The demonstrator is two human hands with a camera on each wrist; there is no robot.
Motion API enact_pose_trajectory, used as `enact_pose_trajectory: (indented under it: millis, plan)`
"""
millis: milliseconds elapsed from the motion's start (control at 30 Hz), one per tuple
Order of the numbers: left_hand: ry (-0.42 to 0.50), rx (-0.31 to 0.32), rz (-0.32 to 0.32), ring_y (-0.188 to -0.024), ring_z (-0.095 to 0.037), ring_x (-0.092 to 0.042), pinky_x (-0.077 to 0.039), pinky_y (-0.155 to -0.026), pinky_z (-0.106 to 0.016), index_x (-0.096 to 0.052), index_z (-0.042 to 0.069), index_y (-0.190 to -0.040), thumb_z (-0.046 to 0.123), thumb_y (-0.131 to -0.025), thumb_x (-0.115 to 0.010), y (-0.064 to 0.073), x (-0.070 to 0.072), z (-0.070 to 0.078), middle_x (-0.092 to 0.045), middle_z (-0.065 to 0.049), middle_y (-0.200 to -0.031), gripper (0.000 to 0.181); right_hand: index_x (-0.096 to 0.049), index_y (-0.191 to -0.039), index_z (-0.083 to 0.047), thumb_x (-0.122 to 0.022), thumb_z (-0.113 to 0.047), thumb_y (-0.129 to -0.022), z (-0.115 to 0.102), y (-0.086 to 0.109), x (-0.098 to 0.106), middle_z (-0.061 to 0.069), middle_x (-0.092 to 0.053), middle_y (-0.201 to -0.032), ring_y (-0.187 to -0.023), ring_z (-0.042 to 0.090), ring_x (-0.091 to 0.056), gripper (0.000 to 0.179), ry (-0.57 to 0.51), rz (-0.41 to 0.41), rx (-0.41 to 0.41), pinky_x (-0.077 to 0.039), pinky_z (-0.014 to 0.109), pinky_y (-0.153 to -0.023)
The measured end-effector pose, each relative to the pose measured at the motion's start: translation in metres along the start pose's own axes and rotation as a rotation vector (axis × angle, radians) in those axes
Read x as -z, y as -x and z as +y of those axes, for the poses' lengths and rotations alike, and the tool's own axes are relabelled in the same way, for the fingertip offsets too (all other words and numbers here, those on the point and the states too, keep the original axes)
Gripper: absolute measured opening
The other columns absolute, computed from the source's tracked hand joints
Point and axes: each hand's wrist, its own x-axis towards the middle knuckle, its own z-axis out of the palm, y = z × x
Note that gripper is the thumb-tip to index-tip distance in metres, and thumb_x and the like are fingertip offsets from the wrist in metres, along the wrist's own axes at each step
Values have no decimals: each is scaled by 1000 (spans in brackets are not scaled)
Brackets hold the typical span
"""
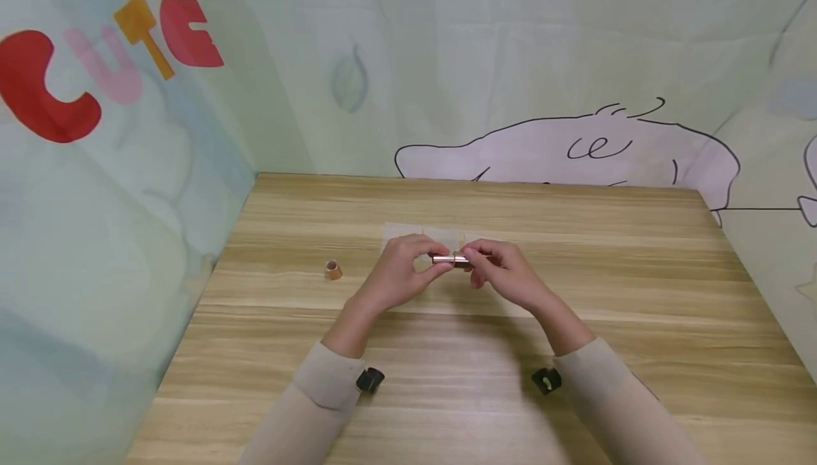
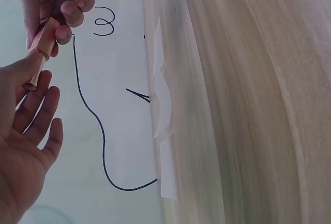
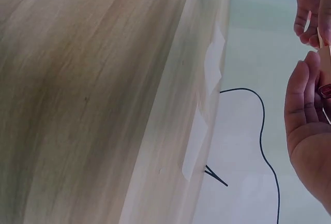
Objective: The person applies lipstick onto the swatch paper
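Above the table, my left hand pinches one end of a slim, shiny rose-gold lipstick tube between thumb and fingers. The other, darker end is held by my right hand. The tube lies about level in the head view, with a seam between the hands. In the left wrist view the copper-toned lipstick tube shows a squarish wider part on the right hand's side. A dark red end shows at the right palm. A small hollow copper-coloured cap stands on the table, left of my left hand.
Thin white sheets lie on the wood-grain table just beyond my hands. A printed curtain hangs behind and left of the table. Black mounts sit at both cuffs.
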Motion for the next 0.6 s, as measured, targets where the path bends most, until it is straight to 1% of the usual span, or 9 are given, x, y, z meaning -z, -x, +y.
enact_pose_trajectory:
  millis: [33,100,167,233,333,467,567,600]
  plan:
    - [-5,1,0,-92,-13,-67,-54,-92,-35,-78,7,-102,18,-90,-79,0,0,0,-75,-1,-97,16,-69,-113,2,-56,-16,-106,0,0,-1,20,-67,-94,-70,29,-67,24,0,3,10,-60,37,-67]
    - [-14,2,6,-91,-13,-68,-54,-93,-35,-78,7,-101,18,-91,-78,1,0,-1,-75,-1,-96,15,-68,-114,2,-61,-12,-102,2,0,-2,19,-70,-97,-74,35,-68,20,7,9,43,-61,38,-69]
    - [-16,-5,16,-91,-13,-68,-54,-93,-35,-78,7,-100,18,-91,-78,1,0,-1,-75,-1,-96,14,-68,-114,2,-66,-9,-99,3,0,-4,24,-70,-101,-77,42,-68,19,10,16,81,-61,40,-70]
    - [-12,-8,25,-91,-13,-68,-55,-90,-35,-78,6,-99,18,-91,-79,1,0,-2,-75,-2,-95,14,-68,-113,2,-70,-7,-96,5,-1,-5,25,-69,-101,-79,43,-68,19,15,22,110,-62,41,-70]
    - [1,-15,29,-91,-14,-68,-56,-87,-36,-78,6,-99,17,-89,-80,1,1,-2,-75,-2,-95,14,-69,-111,2,-69,-7,-96,7,-2,-6,23,-69,-95,-74,36,-67,17,46,35,132,-61,42,-67]
    - [19,-22,25,-90,-13,-66,-56,-86,-38,-77,7,-99,15,-88,-80,1,3,-2,-75,-1,-95,14,-70,-110,1,-65,-8,-99,7,-2,-6,12,-66,-85,-67,26,-66,15,100,49,124,-59,43,-62]
    - [31,-32,21,-90,-13,-66,-56,-85,-40,-77,6,-99,14,-88,-80,1,4,-2,-75,-1,-95,14,-71,-110,1,-63,-10,-101,7,-1,-6,7,-64,-83,-66,23,-65,16,110,50,113,-58,44,-61]
    - [34,-36,22,-90,-14,-66,-57,-85,-40,-77,6,-99,14,-88,-80,1,4,-2,-75,-2,-95,14,-71,-109,0,-63,-11,-101,6,-1,-6,7,-64,-83,-66,22,-64,16,110,50,110,-57,42,-60]
